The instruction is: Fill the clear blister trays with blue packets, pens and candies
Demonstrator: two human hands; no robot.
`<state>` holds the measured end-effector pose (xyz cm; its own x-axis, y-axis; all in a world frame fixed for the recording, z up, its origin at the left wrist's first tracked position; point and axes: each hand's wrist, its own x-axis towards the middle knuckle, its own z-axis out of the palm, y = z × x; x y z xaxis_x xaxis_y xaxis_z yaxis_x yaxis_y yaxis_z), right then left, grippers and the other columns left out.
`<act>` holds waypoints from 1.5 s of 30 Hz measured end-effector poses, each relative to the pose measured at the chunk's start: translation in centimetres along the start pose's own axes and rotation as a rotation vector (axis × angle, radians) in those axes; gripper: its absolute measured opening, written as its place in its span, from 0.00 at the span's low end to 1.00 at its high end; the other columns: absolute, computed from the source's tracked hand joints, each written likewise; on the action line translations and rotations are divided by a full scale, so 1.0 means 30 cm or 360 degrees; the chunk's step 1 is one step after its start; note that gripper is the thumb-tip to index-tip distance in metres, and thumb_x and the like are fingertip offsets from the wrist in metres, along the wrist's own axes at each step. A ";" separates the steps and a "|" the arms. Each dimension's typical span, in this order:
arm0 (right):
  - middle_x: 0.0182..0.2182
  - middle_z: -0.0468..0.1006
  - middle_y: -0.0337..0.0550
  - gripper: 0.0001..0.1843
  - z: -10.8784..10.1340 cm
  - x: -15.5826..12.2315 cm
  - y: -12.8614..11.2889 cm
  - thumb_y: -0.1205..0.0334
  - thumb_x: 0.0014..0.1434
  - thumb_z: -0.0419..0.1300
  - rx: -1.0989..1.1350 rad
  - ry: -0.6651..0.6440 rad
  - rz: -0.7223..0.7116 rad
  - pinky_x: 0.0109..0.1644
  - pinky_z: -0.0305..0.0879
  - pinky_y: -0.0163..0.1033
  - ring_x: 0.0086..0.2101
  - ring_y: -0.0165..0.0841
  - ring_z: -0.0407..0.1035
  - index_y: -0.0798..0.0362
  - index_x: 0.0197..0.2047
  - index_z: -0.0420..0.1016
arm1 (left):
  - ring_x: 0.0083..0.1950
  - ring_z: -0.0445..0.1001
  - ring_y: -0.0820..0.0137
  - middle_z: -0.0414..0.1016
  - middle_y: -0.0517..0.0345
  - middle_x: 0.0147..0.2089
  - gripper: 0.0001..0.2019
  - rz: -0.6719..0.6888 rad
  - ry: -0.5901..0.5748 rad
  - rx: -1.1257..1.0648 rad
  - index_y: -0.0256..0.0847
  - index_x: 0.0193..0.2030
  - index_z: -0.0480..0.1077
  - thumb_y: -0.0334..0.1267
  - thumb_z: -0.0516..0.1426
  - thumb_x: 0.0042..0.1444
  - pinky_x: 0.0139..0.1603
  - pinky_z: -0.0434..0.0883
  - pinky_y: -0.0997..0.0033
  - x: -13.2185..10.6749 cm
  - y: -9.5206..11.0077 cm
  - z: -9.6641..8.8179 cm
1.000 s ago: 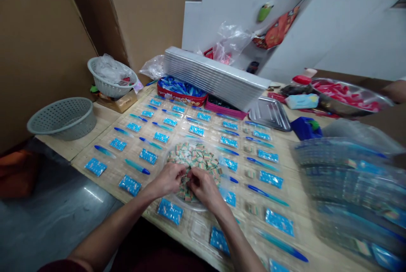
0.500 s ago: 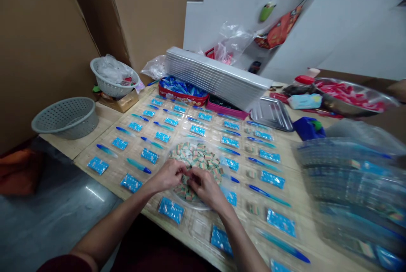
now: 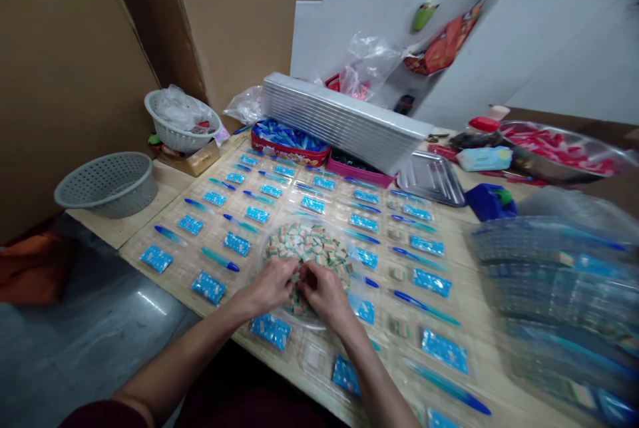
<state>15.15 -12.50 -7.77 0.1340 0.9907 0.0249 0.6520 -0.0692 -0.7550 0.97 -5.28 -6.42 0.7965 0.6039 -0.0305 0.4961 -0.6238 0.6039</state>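
Observation:
Both of my hands meet over a clear round bowl (image 3: 263,249) full of small striped blocks (image 3: 312,241), which look like erasers. My left hand (image 3: 274,283) has its fingers pinched together above the near half of the bowl. Fingertips touching or nearly touching it, my right hand (image 3: 322,289) is curled closed too. Whatever lies between the fingertips is too small and hidden to make out. Around the bowl lie clear plastic trays (image 3: 315,356) with blue patterned packets (image 3: 270,330) and blue pens (image 3: 219,259). Some trays at the right also hold striped blocks (image 3: 401,327).
Filled clear trays are stacked (image 3: 549,281) at the right. Behind stand a red tin (image 3: 289,152) of blue pieces, a long block of stacked trays (image 3: 344,122) and a metal tray (image 3: 432,178). Grey baskets (image 3: 107,188) sit left; a steel basin (image 3: 564,165) with pink pieces is far right.
The hands stay over the bowl, fingers still together, with only a slight shift of the left hand. The whole view has moved very slightly.

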 end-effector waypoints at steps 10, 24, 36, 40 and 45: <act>0.23 0.70 0.36 0.09 -0.004 0.001 0.018 0.74 0.42 0.52 0.0395 -0.0030 0.0125 0.30 0.60 0.33 0.26 0.31 0.67 0.52 0.28 0.66 | 0.36 0.70 0.66 0.72 0.54 0.34 0.09 -0.0023 -0.0010 0.0093 0.39 0.32 0.63 0.23 0.49 0.46 0.34 0.61 0.71 -0.008 0.028 -0.012; 0.25 0.72 0.41 0.09 0.004 -0.017 -0.004 0.74 0.51 0.48 -0.0240 0.0126 -0.0165 0.31 0.55 0.34 0.28 0.34 0.66 0.52 0.32 0.65 | 0.37 0.70 0.67 0.73 0.55 0.36 0.09 -0.0012 0.0041 0.0031 0.39 0.34 0.64 0.24 0.50 0.47 0.36 0.63 0.72 -0.009 0.011 0.006; 0.25 0.71 0.38 0.07 -0.010 -0.009 -0.005 0.71 0.49 0.51 0.0107 0.0097 -0.0033 0.32 0.58 0.34 0.28 0.33 0.66 0.51 0.32 0.65 | 0.39 0.71 0.65 0.73 0.53 0.36 0.09 -0.0003 0.0047 0.0034 0.38 0.33 0.65 0.23 0.50 0.47 0.38 0.64 0.70 -0.015 0.011 0.008; 0.23 0.70 0.38 0.03 -0.003 0.006 -0.016 0.68 0.50 0.52 0.0228 0.0061 0.0014 0.30 0.57 0.34 0.26 0.32 0.64 0.51 0.28 0.64 | 0.38 0.71 0.65 0.73 0.52 0.36 0.09 0.0009 0.0073 0.0036 0.38 0.33 0.65 0.23 0.50 0.47 0.38 0.64 0.70 -0.017 0.006 0.015; 0.22 0.69 0.36 0.04 0.009 0.017 -0.020 0.71 0.47 0.53 0.0235 0.0084 -0.0020 0.29 0.57 0.33 0.25 0.30 0.63 0.52 0.26 0.65 | 0.38 0.71 0.66 0.73 0.53 0.36 0.08 -0.0022 0.0080 0.0033 0.38 0.33 0.66 0.23 0.50 0.47 0.37 0.64 0.71 -0.019 0.005 0.016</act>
<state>14.63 -11.90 -7.47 0.1679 0.9836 0.0666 0.5379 -0.0348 -0.8423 0.75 -5.97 -6.70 0.7716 0.6361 0.0016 0.5143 -0.6254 0.5868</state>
